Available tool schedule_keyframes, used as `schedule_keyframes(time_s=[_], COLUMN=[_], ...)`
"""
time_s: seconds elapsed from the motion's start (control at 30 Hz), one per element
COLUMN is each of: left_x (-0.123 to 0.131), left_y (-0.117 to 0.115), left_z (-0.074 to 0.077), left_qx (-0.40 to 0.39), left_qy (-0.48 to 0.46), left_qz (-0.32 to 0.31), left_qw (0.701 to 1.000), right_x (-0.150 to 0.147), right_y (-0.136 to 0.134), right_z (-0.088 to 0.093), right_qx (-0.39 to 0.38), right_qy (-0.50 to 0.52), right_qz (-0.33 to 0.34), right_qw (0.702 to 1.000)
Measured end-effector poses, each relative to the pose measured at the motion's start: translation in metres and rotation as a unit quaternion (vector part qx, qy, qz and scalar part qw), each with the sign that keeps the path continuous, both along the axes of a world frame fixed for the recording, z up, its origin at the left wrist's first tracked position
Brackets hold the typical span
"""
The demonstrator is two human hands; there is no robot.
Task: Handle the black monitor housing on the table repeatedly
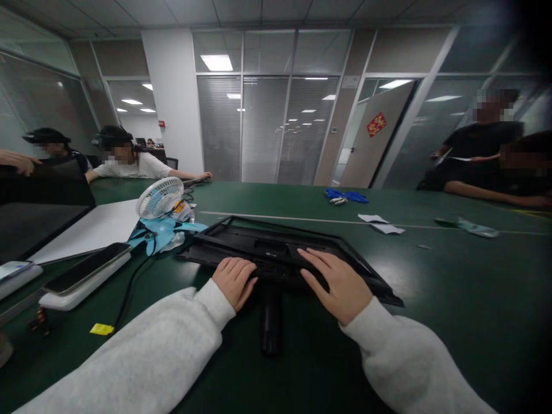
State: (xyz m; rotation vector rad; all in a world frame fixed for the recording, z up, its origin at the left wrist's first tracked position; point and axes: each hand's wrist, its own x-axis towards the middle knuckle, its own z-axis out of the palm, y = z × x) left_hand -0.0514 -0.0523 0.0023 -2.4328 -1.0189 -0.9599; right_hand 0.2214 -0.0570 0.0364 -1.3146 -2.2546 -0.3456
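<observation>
A black LG monitor [241, 244] lies face down on the green table, with its back and raised frame edge showing. Its dark cylindrical stand neck [271, 322] points towards me. My left hand [235, 282] is curled over the monitor's near edge, fingers close together and thumb a little apart. On the right part of the back, my right hand [338, 284] is open, fingers stretched out and spread over the casing. The undersides of both hands are hidden, and so is the screen.
To the left are a white fan [160, 197], light-blue fan blades [159, 233], a phone [88, 267] on a white block, and another dark screen [41, 201] touched by someone's hand. Blue gloves [347, 195] and white paper [382, 224] lie beyond. Other people sit around the table.
</observation>
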Motion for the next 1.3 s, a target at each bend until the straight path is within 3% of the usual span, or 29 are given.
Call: schedule_keyframes(time_s=[0.13, 0.3, 0.43, 0.6, 0.83, 1.0, 1.3], left_x=[-0.002, -0.004, -0.004, -0.003, -0.003, 0.0, 0.0], left_y=[0.004, 0.007, 0.007, 0.003, 0.001, 0.0, -0.003], left_z=[0.001, 0.0, -0.001, -0.001, -0.005, -0.008, -0.004], left_qx=[0.021, 0.055, 0.081, 0.102, 0.204, 0.23, 0.189], left_qy=[-0.006, -0.015, -0.012, 0.0, -0.023, -0.081, -0.036], left_qz=[-0.014, -0.037, -0.047, -0.044, 0.005, 0.039, 0.053], left_qw=[1.0, 0.998, 0.996, 0.994, 0.979, 0.969, 0.98], right_x=[0.001, -0.005, -0.005, -0.003, 0.005, 0.01, 0.017], right_y=[0.002, -0.002, -0.004, -0.006, -0.012, -0.011, -0.009], right_z=[-0.002, 0.0, 0.001, 0.006, 0.016, 0.015, 0.005], right_qx=[-0.004, 0.046, 0.084, 0.078, 0.103, 0.126, 0.182], right_qy=[-0.039, -0.073, -0.074, -0.076, -0.065, -0.069, -0.088], right_qz=[-0.051, -0.089, -0.094, -0.096, -0.118, -0.118, -0.099], right_qw=[0.998, 0.992, 0.989, 0.989, 0.985, 0.983, 0.974])
